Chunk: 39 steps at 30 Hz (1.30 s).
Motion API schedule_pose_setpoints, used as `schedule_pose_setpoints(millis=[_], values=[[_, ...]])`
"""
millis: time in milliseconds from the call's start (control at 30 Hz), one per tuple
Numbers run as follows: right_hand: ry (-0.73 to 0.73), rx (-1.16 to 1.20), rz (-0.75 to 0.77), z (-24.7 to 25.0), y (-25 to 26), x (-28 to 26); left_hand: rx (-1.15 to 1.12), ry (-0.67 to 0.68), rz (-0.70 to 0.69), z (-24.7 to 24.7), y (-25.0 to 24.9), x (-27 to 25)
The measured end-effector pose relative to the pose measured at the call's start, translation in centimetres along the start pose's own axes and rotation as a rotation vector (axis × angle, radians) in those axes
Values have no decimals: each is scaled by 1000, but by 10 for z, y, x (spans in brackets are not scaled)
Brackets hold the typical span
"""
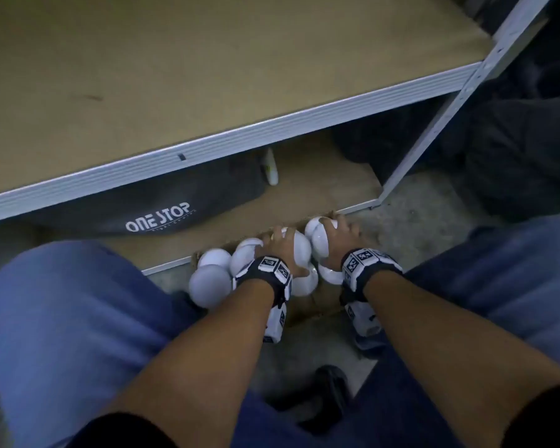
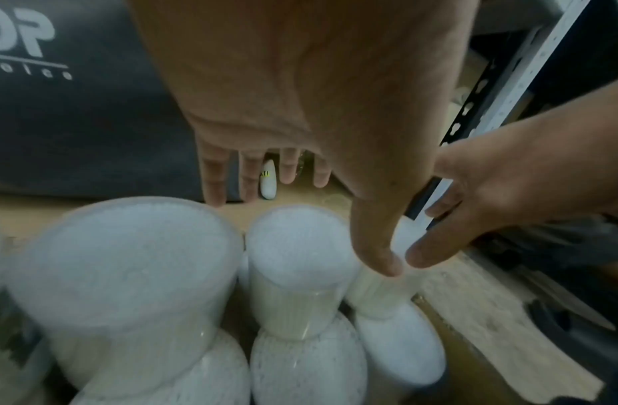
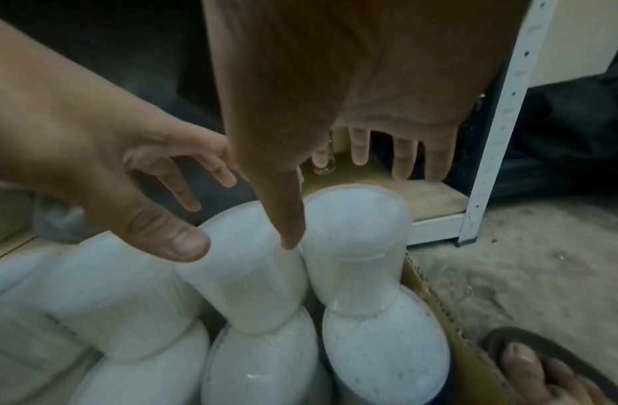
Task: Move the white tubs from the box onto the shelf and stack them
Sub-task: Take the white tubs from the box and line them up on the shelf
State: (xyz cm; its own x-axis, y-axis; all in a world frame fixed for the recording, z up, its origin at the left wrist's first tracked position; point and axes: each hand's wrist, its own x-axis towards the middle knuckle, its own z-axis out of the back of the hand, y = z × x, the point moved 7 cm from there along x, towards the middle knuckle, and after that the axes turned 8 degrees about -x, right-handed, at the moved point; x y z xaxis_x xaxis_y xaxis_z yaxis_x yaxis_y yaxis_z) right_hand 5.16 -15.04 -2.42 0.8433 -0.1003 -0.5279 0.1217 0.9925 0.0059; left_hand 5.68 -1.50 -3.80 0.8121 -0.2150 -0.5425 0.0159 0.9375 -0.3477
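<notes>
Tubs: white tubs (image 1: pixel 299 244) packed tight in the cardboard box (image 3: pixel 474 364), low centre of the head view, stacked two high; we count about eight tops there, but blur makes that shaky.
Left hand: our left hand (image 1: pixel 280 245) hovers over the middle tubs, fingers spread and straight, nothing held in the left wrist view.
Right hand: our right hand (image 1: pixel 338 236) is spread over the tub at the box's right end; head view looks like it rests on top, right wrist view shows fingers straight, no grasp yet.
Room: the shelf (image 1: pixel 143 76) fills the upper left of the head view, wide bare board, its white metal edge running diagonally.
Edges: a white upright post (image 1: pixel 434 124) on the right; our knees crowd both lower corners.
Writing: "ONE STOP" in white on the dark bag (image 1: pixel 157 218) under the shelf; smaller line below unreadable.
Other: one small white bottle (image 1: pixel 271 169) beside the bag.
</notes>
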Motion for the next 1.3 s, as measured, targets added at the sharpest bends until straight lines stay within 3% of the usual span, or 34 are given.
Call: schedule_pose_setpoints(millis=[233, 367, 633, 933, 1300], values=[[88, -40, -9, -24, -4, 25, 108, -21, -54, -13, 3, 17], [34, 23, -28, -20, -4, 29, 57, -61, -42, -17, 4, 22], [51, 100, -66, -5, -3, 19, 23, -4, -12, -4, -3, 21], [2, 74, 13, 77, 7, -16, -52, -27, -81, 65, -20, -14], [-170, 131, 95, 193, 16, -112, -50, -147, -253, 189, -49, -106]])
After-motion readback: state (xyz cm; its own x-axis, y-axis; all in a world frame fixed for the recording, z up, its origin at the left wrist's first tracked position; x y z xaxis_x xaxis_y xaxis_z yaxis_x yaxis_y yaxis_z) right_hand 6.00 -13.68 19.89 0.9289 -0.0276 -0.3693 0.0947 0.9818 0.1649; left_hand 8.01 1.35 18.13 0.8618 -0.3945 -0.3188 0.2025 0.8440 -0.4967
